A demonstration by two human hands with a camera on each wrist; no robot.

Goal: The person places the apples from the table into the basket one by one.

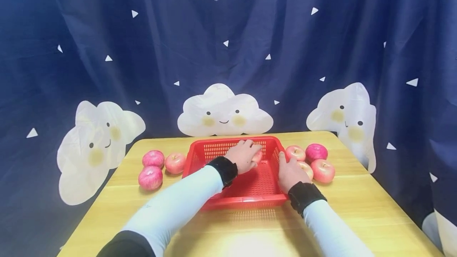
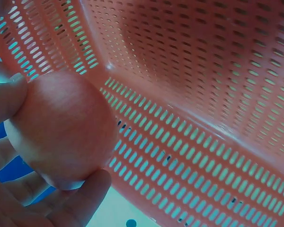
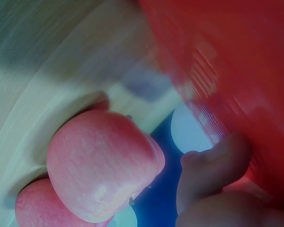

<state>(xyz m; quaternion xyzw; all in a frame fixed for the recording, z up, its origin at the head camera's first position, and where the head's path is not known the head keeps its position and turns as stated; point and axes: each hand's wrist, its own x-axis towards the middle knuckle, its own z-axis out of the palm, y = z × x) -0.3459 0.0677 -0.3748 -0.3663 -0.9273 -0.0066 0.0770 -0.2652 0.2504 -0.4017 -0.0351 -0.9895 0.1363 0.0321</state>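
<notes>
Head view, and here's the left hand (image 1: 240, 157) inside the red basket (image 1: 246, 201), thumb and fingers wrapped around an apple (image 1: 257, 156) at about one o'clock from the basket's middle! Over at three o'clock, the right hand (image 1: 292, 173) grips the basket's side, fingers against the wall. Left wrist view: thumb on one side of that apple, fingers on the other, right near the slotted wall; whether fruit touches plastic, I can't tell. Out on the wooden table (image 1: 357, 201), three apples (image 1: 150, 177) sit together at nine o'clock, and four more apples (image 1: 323, 171) bunch up at three, just beside the right hand. Behind it all, at twelve, hangs a navy curtain (image 1: 228, 62) with smiling clouds and white triangles.
</notes>
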